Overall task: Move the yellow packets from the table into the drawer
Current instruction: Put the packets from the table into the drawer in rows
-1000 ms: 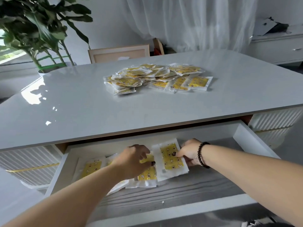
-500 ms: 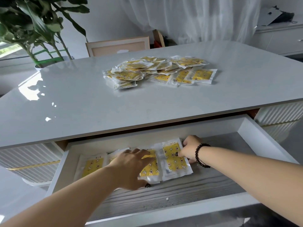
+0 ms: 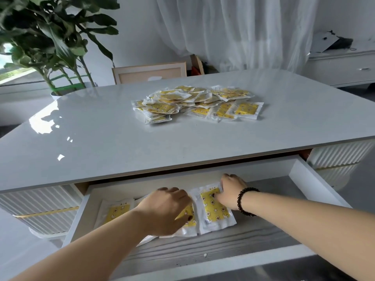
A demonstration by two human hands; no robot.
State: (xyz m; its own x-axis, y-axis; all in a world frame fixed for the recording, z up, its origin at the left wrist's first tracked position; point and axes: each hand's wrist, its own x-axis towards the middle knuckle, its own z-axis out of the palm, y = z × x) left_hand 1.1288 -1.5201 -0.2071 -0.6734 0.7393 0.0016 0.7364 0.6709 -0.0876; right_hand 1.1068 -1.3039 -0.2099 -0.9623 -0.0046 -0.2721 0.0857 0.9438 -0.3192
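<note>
Packets: one heap [image 3: 197, 103] lay on the counter [image 3: 101, 138], mid-far; a few lay flat in the open drawer [image 3: 300, 175] below the near edge. Drawer packets ran with long axes toward 12 o'clock, side by side: rightmost packet [image 3: 215, 209], a middle packet [image 3: 189, 218] half hidden, a left packet [image 3: 116, 212].

Right hand [image 3: 230, 191], beaded bracelet [image 3: 246, 201] at the wrist, fingers curled on the rightmost packet's far right corner, pinching or pressing it; cannot tell which. Left hand [image 3: 166, 209], fingers bent, rested on the middle packet; grip hidden beneath the hand.

Key relation: heap lay at 12 o'clock from both hands, beyond the counter edge and well apart. Judged: the right hand slightly nearer the heap's near-right packets, left nearer its left end.
</note>
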